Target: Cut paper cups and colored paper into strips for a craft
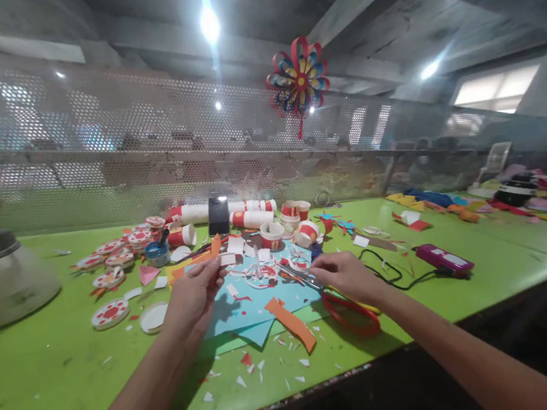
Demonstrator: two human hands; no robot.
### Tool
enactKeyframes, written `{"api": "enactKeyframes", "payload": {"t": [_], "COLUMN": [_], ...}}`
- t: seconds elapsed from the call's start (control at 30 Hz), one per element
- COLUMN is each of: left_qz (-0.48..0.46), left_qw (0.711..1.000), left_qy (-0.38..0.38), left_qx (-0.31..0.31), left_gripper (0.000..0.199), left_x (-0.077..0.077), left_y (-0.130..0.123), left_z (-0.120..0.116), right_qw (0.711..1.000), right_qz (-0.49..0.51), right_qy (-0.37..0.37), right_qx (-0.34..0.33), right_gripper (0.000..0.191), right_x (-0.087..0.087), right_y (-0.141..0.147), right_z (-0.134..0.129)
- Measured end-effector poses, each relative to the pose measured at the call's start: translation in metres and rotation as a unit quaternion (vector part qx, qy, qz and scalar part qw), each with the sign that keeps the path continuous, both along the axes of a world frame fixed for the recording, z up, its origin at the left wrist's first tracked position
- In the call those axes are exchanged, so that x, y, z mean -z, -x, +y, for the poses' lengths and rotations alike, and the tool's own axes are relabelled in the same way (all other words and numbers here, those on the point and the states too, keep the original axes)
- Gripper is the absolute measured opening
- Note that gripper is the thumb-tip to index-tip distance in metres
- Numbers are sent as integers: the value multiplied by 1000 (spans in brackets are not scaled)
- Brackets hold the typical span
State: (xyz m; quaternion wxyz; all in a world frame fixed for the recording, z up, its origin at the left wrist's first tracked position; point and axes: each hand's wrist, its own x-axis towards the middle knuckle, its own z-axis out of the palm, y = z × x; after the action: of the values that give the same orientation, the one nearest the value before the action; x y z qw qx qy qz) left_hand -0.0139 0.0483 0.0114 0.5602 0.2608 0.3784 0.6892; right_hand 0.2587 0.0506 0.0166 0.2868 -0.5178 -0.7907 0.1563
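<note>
My left hand (196, 288) is closed, pinching a small white paper strip (227, 259) between thumb and fingers above the left part of the blue paper sheet (246, 306). Over the right part of that sheet is my right hand (346, 275), its fingers bent together. Directly under it are scissors (352, 319) with red handles, their blades pointing up and left. Whether the fingertips grip the scissors or something small is hidden. Cut red and white cup rings (261, 275) lie between the hands, and an orange paper strip (292, 325) is nearer the front edge.
Paper cups (306, 234) and stacked cup rolls (252, 219) stand behind, beside a phone (218, 215). Left are decorated discs (110, 314), a blue jar (157, 252) and a large container (1, 281). A purple device (443, 259) with a black cord lies right. Scraps litter the front.
</note>
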Motion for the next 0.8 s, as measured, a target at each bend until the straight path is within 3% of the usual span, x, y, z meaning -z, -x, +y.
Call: {"api": "enactKeyframes", "payload": {"t": [0.1,0.2,0.37,0.53,0.67,0.8], "left_qz": [3,4,9,33,45,49], "left_qw": [1000,1000,999,998,997,996], "left_qy": [11,17,29,43,40,19], "left_qx": [-3,0,22,29,39,71], "left_gripper": [5,5,3,5,13,14], "left_x": [1,4,6,4,7,13], "left_y": [1,2,-1,-9,-12,-15], "left_z": [2,4,2,-2,-2,-3], "right_qw": [999,998,990,977,973,962], "right_qz": [3,12,-1,-63,-155,-248], "right_qy": [-29,-55,-73,-50,-17,11], "right_qx": [-12,12,117,199,171,115], "right_gripper": [16,18,22,24,22,24], "right_x": [-7,-11,-9,-5,2,21], "right_y": [15,9,-44,-89,-90,-75], "right_z": [21,37,54,52,49,63]}}
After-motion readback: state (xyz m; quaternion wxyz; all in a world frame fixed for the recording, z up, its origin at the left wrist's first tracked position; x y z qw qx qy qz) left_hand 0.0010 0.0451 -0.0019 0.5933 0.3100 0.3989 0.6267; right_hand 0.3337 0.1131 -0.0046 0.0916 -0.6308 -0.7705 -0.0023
